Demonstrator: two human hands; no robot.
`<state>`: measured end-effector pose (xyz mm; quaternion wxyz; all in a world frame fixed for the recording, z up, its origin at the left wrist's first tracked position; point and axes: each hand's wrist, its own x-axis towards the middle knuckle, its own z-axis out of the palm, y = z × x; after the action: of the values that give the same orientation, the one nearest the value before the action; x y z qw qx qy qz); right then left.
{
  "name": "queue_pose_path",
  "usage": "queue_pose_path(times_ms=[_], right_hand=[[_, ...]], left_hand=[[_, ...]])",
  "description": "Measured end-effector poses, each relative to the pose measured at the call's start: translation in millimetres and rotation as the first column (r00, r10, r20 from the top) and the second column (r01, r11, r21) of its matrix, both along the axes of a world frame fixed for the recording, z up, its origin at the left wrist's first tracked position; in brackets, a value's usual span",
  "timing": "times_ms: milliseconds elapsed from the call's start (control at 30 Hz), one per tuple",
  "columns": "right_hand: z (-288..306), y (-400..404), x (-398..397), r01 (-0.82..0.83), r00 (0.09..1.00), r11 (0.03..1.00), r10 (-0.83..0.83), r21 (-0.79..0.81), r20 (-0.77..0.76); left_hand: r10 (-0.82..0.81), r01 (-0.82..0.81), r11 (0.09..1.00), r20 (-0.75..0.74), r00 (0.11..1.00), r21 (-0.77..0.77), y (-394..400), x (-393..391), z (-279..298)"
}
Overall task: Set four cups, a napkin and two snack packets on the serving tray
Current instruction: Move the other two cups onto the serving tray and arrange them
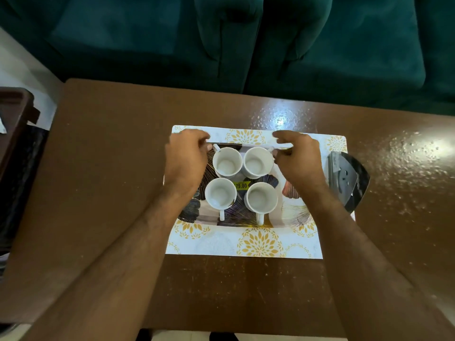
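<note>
A dark flower-patterned serving tray (293, 212) with a yellow price sticker lies on a white mat with yellow flowers (221, 242). Several empty white cups stand on it in two rows. My left hand (187, 158) pinches the handle of the far left cup (227, 161). My right hand (299, 159) pinches the handle of the far right cup (258, 161). The near left cup (220, 193) and the near right cup (261, 197) stand free, handles pointing toward me. A black and silver snack packet (349, 180) lies just right of the tray.
Everything sits on a glossy brown wooden table (110, 168). A dark green sofa (246, 40) runs along the table's far edge. A dark piece of furniture (14, 119) stands at the left.
</note>
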<state>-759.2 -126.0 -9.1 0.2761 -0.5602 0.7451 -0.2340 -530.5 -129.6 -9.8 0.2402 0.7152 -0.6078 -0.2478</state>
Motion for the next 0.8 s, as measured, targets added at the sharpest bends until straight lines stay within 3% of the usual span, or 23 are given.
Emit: queue_pose_path(times_ms=[100, 200, 333, 600, 800], right_hand=[[-1, 13, -1, 0.21, 0.967, 0.976, -0.216, 0.057, 0.138], [-3, 24, 2, 0.219, 0.947, 0.966, -0.245, 0.14, 0.206], [-2, 22, 6, 0.168, 0.967, 0.978, -0.188, 0.122, 0.172], [0, 12, 10, 0.003, 0.998, 0.998, 0.001, 0.067, -0.056], [0, 12, 11, 0.001, 0.997, 0.999, 0.002, 0.035, -0.072]], left_hand=[[0.167, -0.135, 0.978, -0.206, 0.964, 0.159, 13, 0, 1], [0.178, -0.117, 0.969, -0.283, 0.942, 0.219, 21, -4, 1], [0.147, -0.095, 0.975, -0.261, 0.954, 0.201, 16, -10, 1], [-0.017, 0.036, 0.99, -0.139, 0.99, 0.134, 7, -19, 1], [-0.048, 0.061, 0.99, -0.107, 0.993, 0.127, 5, -18, -3]])
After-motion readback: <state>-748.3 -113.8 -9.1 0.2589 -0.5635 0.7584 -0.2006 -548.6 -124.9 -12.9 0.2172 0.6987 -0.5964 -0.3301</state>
